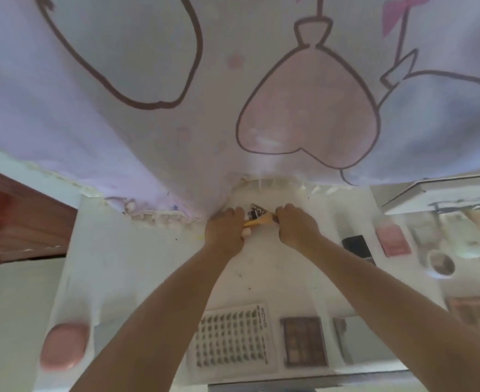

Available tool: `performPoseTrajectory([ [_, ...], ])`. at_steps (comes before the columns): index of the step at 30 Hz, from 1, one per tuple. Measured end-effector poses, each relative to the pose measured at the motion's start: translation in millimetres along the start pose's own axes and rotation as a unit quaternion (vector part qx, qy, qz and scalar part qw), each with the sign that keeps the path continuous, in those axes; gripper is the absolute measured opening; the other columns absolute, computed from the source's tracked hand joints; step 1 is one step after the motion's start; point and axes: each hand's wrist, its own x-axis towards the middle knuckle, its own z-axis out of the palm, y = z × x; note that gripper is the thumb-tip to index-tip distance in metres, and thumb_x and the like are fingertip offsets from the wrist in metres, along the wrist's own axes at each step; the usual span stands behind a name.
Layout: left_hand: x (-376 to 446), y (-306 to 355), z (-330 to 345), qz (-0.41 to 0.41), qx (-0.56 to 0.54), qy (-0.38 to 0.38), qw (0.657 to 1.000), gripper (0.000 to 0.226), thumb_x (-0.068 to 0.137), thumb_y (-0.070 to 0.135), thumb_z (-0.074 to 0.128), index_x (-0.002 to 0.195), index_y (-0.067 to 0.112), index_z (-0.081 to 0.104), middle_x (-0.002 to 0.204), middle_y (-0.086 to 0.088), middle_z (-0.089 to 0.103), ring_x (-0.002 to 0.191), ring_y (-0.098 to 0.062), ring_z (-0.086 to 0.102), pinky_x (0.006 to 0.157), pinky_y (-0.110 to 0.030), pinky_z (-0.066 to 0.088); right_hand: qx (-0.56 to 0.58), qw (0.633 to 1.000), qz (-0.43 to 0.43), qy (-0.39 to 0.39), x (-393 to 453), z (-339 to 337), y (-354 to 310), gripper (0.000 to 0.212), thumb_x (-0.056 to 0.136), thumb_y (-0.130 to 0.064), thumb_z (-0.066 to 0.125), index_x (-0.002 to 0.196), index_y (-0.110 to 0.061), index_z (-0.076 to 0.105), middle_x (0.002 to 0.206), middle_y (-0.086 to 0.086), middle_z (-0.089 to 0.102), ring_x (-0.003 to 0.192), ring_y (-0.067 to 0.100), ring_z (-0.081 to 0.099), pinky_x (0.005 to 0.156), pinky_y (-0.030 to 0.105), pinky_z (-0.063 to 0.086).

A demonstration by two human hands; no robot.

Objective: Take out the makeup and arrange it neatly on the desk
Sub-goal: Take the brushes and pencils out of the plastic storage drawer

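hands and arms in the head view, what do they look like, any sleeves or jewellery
Both forearms are bare up to the frame's lower edge, with no sleeves in view. The left hand and right hand show no gloves, watch or bracelets. The picture is too blurred to tell about rings.

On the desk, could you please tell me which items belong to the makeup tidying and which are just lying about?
Job:
- yellow item, gripped by both hands (left, right)
- eyeshadow palette
- pink compact
- round compact

Lying about:
- printed curtain
- pink oval object
- sticker sheet
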Motion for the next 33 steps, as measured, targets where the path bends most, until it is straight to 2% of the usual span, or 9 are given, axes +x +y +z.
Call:
performPoseTrajectory([
  [5,6,-3,3,0.014,0.018,0.005,1.0,0.042,0.084,0.029,0.054,0.119,0.012,0.038,0.116,-0.007,0.052,0.101,-0.027,0.055,0.071,-0.03,0.038,0.037,0.998,-0.02,0.036,5,1,9,0.026,0.086,-0.011,0.048,0.112,-0.006,0.047,0.113,0.013,0.049,0.104,0.029,0.046,0.076,0.032,0.041],
  [8,2,-7,4,0.014,0.028,0.011,0.999,0.051,0.083,0.041,0.056,0.12,0.012,0.037,0.118,-0.008,0.05,0.103,-0.026,0.052,0.077,-0.03,0.039,0.036,0.998,-0.024,0.036,-3,5,9,0.036,0.085,-0.019,0.053,0.118,-0.009,0.043,0.122,0.01,0.045,0.111,0.028,0.043,0.086,0.033,0.041],
  [11,-9,-10,5,0.018,0.02,0.005,1.0,0.068,0.079,0.046,0.061,0.13,0.012,0.03,0.128,-0.009,0.041,0.113,-0.027,0.046,0.088,-0.032,0.038,0.019,0.998,-0.016,0.058,-15,10,1,0.047,0.086,-0.023,0.053,0.129,-0.011,0.037,0.139,0.011,0.034,0.128,0.029,0.032,0.103,0.037,0.032],
  [15,-33,-21,8,0.041,0.018,0.011,0.999,0.079,0.083,0.043,0.058,0.141,0.012,0.014,0.145,-0.013,0.022,0.13,-0.029,0.03,0.099,-0.038,0.035,-0.001,0.997,0.022,0.073,-38,15,-14,0.05,0.09,-0.025,0.049,0.135,-0.011,0.032,0.149,0.013,0.022,0.139,0.029,0.016,0.113,0.039,0.019],
  [19,-68,-41,9,0.062,0.034,-0.01,0.997,0.068,0.092,0.032,0.046,0.143,0.009,0.007,0.152,-0.013,0.01,0.137,-0.028,0.02,0.105,-0.039,0.03,-0.007,0.995,0.061,0.077,-70,21,-38,0.052,0.09,-0.023,0.047,0.138,-0.011,0.03,0.15,0.011,0.021,0.14,0.026,0.016,0.112,0.037,0.02],
  [22,-94,-57,7,0.093,0.043,0.011,0.995,0.055,0.092,0.021,0.044,0.139,0.007,0.02,0.147,-0.013,0.022,0.132,-0.028,0.027,0.1,-0.039,0.033,-0.004,0.991,0.072,0.109,-101,27,-62,0.047,0.089,-0.019,0.046,0.133,-0.007,0.037,0.146,0.014,0.028,0.138,0.024,0.021,0.11,0.036,0.02],
  [25,-113,-57,-4,0.17,0.094,0.035,0.98,0.042,0.091,0.017,0.043,0.131,0.008,0.034,0.138,-0.013,0.035,0.125,-0.028,0.035,0.096,-0.038,0.034,-0.013,0.987,0.102,0.126,-136,33,-79,0.047,0.088,-0.022,0.046,0.132,-0.01,0.037,0.148,0.01,0.025,0.138,0.02,0.02,0.107,0.034,0.024],
  [29,-139,-19,-21,0.277,0.149,0.052,0.948,0.033,0.092,0.017,0.038,0.124,0.01,0.043,0.128,-0.011,0.047,0.122,-0.029,0.039,0.097,-0.038,0.033,0.002,0.971,0.191,0.141,-195,36,-85,0.049,0.09,-0.026,0.044,0.136,-0.013,0.031,0.149,0.009,0.025,0.138,0.022,0.019,0.11,0.039,0.021],
  [33,-195,30,-20,0.318,0.145,0.065,0.935,0.029,0.092,0.019,0.04,0.12,0.011,0.045,0.12,-0.007,0.052,0.115,-0.024,0.044,0.093,-0.034,0.035,0.026,0.959,0.241,0.146,-268,45,-86,0.048,0.09,-0.024,0.043,0.135,-0.014,0.031,0.146,0.009,0.028,0.136,0.026,0.022,0.11,0.039,0.02],
])
